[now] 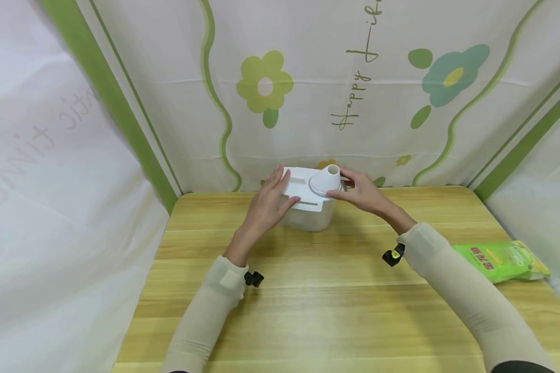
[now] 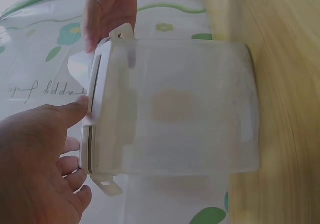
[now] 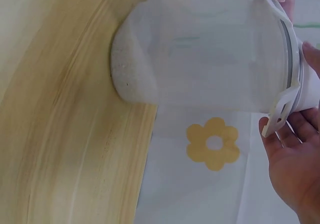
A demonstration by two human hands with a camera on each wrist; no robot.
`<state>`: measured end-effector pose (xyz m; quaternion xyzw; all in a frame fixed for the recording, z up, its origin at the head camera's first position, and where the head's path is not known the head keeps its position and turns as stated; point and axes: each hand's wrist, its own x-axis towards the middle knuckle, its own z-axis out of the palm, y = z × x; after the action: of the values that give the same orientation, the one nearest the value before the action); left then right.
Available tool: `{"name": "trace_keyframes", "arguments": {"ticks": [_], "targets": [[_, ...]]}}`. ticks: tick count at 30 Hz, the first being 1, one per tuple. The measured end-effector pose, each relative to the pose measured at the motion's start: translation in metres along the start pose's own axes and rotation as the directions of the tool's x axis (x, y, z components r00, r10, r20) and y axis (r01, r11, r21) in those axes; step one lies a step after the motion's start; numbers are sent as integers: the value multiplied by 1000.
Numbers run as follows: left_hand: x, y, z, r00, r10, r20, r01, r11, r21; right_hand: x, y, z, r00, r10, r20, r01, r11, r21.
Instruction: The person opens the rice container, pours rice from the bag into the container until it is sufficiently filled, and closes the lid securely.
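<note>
White plastic lid [image 1: 302, 190] gripped by left hand [image 1: 265, 204], white plastic cone [image 1: 326, 180] by right hand [image 1: 364, 194]; could tip translucent plastic box [image 1: 310, 221], pulling unevenly.

On the far curtain [image 1: 168, 57], slender dark-olive handwriting runs up the cloth: "Happy" [image 1: 351, 101] stands lower, and above it comes a second word [image 1: 368, 31], which seems to be "Life", its end cut off by the top edge. Part of the same writing shows turned over in the left wrist view. On the left curtain [image 1: 42, 217], faint pale-brown letters slant across the cloth; "tic" and "time" can be made out. At the right, a green bag [image 1: 508, 272] carries red Chinese characters [image 1: 482, 258] and smaller pale print, both too small to read surely.
</note>
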<state>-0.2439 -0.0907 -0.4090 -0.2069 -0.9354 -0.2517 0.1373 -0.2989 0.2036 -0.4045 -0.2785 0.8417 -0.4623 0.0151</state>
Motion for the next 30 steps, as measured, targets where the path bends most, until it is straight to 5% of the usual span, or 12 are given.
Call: {"name": "trace_keyframes", "arguments": {"ticks": [13,30], "targets": [[-6,5,9,987,-54,-151,65,996,68,-13,-2,-2,999,-42,-14,41,999,-14],[9,4,-6,992,-103,75,103,995,-6,-29,-14,11,956,-263,-131,230,946,-227]]}}
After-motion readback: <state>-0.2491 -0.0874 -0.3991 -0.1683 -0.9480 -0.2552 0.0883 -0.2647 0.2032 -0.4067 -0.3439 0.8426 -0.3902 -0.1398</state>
